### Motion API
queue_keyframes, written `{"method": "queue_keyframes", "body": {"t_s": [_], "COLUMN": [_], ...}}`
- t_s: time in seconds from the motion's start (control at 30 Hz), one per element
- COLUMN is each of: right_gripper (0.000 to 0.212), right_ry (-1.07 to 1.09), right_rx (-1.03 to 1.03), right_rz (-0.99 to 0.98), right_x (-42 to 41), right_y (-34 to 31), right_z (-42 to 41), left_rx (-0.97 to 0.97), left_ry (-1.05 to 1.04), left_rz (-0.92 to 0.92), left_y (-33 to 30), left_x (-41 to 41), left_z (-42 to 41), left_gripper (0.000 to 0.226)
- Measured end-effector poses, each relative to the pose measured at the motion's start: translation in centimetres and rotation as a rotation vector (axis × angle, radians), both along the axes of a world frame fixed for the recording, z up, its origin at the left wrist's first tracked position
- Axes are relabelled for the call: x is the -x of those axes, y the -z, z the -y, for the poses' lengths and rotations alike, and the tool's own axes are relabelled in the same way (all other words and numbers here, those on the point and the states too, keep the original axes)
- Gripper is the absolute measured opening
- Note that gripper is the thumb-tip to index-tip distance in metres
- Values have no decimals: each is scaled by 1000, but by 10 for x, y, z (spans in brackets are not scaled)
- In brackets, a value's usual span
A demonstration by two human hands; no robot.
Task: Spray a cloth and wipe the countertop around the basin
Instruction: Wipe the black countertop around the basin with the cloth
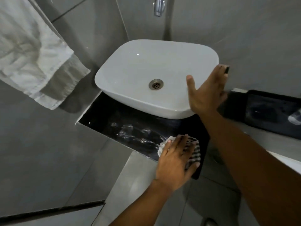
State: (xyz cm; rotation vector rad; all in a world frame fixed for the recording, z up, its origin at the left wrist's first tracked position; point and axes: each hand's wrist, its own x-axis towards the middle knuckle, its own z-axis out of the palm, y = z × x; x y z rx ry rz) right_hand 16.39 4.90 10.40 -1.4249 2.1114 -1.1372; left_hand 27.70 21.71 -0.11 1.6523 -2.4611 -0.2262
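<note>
1. On the black countertop (pixel 101 118) in front of the basin (pixel 143 62) lay a checked cloth (pixel 193 152), bunched under the left hand (pixel 172 165) near the counter's front edge.
2. The left hand pressed flat on the cloth with fingers spread and nearly straight, palm down; it covered most of the cloth rather than gripping it, and only the cloth's white corner and checked edge showed beside the fingers.
3. Just beyond the cloth, toward the left, the dark counter surface showed wet streaks (pixel 130 131) catching the light.
4. The white basin sat on top of the counter, its drain (pixel 155 84) visible in the bottom.
5. The right hand (pixel 206 93) rested against the basin's right rim, open, thumb on the inside and fingers stretched along the outer side toward the wall; it held nothing that could be seen.
6. A dark tray (pixel 273 111) lay on the counter to the right of the basin, just beyond the right hand.
7. A chrome tap (pixel 158 6) hung from the grey tiled wall above the basin.
8. A white towel (pixel 32 51) hung at the upper left, well apart from the counter.
</note>
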Motion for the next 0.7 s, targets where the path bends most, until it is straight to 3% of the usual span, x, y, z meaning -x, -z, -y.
{"method": "queue_keyframes", "body": {"t_s": [0.1,0.23,0.4,0.47,0.6,0.7], "right_gripper": [97,97,96,96,97,96], "right_ry": [-12,-26,-21,-27,-16,-7], "right_rx": [8,6,22,34,27,25], "right_rz": [-70,-76,-67,-57,-58,-76], "right_x": [4,3,8,10,8,6], "right_y": [5,10,12,13,9,5], "right_z": [4,9,13,13,14,12], "left_rx": [0,17,26,22,97,95], "left_ry": [-13,-174,-603,-659,-723,-595], "left_rz": [-49,-37,46,70,-17,-83], "left_y": [1,-4,-21,-22,-19,-22], "left_x": [-24,-119,-272,-302,-269,-201], "left_z": [15,56,124,134,129,92], "left_gripper": [52,55,54,48,43,47]}}
